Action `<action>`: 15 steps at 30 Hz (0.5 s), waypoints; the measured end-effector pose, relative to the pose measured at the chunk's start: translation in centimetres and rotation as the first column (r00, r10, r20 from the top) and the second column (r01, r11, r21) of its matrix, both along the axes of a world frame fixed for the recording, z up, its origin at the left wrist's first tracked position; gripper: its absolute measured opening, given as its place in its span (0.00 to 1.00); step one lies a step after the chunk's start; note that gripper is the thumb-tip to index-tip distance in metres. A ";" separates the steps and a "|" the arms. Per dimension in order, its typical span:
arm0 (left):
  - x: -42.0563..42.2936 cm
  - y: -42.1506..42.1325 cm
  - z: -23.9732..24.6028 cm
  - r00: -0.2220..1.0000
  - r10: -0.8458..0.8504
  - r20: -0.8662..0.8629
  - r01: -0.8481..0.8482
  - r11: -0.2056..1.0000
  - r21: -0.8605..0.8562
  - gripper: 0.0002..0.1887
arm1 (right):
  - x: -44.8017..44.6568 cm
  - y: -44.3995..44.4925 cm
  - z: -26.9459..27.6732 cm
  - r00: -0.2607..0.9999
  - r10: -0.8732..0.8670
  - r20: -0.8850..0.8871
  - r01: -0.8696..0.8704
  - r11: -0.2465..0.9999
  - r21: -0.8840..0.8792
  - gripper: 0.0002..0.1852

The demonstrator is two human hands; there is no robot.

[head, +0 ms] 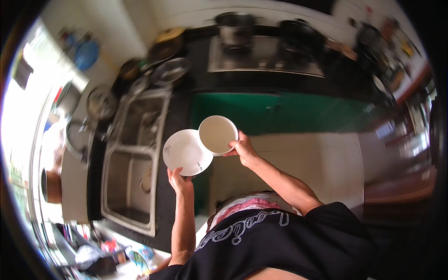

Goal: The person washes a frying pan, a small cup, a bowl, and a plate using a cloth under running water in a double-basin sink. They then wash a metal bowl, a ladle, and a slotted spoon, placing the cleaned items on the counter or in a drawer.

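My left hand point(179, 180) grips the near rim of a wide white bowl point(185, 150), which has small dark markings inside. A second, smaller round bowl point(217, 134), white-rimmed with a beige-looking inside, is in my right hand point(242, 148), with the thumb over its rim. The smaller bowl's edge overlaps the right edge of the wide one. Both are held in front of my body, to the right of the sink counter. Whether the smaller bowl holds anything, I cannot tell.
A steel double-basin sink point(131, 185) is at the left. Ahead, a gas stove point(266, 63) bears a steel pot point(236, 31) and a black pan point(301, 35) above green cabinets point(238, 108). Pans and a glass lid point(171, 71) crowd the corner; a brown pot point(52, 186) stands far left.
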State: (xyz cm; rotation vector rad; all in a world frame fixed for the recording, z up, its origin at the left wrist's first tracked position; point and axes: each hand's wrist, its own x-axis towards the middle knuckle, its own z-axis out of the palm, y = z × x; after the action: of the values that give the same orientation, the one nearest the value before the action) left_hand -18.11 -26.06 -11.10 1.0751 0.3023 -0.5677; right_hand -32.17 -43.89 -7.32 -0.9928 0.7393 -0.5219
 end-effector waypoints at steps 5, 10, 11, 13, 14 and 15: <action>-11.3 -13.5 -1.0 0.947 -0.308 -0.091 0.302 0.951 -0.072 0.30 | -15.6 -9.3 0.5 0.970 -0.239 -0.042 0.238 0.971 -0.036 0.27; -23.7 -25.9 -1.4 0.806 -0.571 -0.158 0.560 0.821 -0.111 0.31 | -30.6 -16.9 1.3 0.864 -0.499 -0.067 0.490 0.864 -0.113 0.22; -25.9 -28.1 -1.0 0.789 -0.589 -0.174 0.580 0.808 -0.104 0.31 | -33.0 -18.5 1.5 0.843 -0.527 -0.106 0.522 0.850 -0.067 0.22; -29.9 -32.6 -0.1 0.729 -0.666 -0.157 0.659 0.746 -0.103 0.30 | -37.5 -21.2 1.5 0.793 -0.606 -0.064 0.602 0.795 -0.073 0.22; -31.7 -34.6 0.2 0.709 -0.689 -0.153 0.685 0.724 -0.085 0.30 | -39.5 -22.4 1.3 0.776 -0.625 -0.085 0.623 0.781 -0.054 0.23; -33.5 -36.5 0.5 0.694 -0.705 -0.145 0.704 0.707 -0.072 0.29 | -41.5 -23.8 1.1 0.762 -0.641 -0.097 0.641 0.767 -0.036 0.24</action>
State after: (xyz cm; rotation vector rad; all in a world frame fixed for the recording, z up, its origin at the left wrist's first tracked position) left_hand -51.57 -62.53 -10.62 1.1227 0.0042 -1.3623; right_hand -73.66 -67.67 -6.18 -0.7493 1.1862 -1.0756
